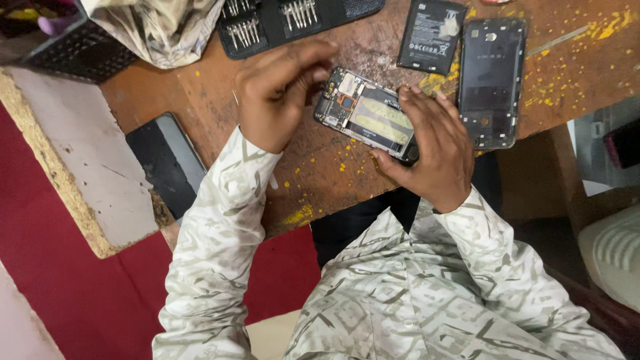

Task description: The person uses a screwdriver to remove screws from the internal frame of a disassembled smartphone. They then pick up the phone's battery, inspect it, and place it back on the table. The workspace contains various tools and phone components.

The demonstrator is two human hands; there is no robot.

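Note:
An opened phone (365,112) with its back removed lies tilted on the worn brown table (320,173), its circuit board and yellow-striped battery bay showing. My right hand (433,150) grips its lower right end, fingers over the edge and thumb under the corner. My left hand (277,90) hovers at the phone's upper left end with its fingertips bunched together over the board. Whatever the fingers pinch is hidden. A black battery (430,35) and the phone's black back cover (491,80) lie just beyond my right hand.
A black case of screwdriver bits (293,20) lies open at the table's far edge beside crumpled patterned cloth (157,27). Another dark phone (167,160) rests at the table's left corner by a pale board (80,147). A keyboard (80,50) sits far left.

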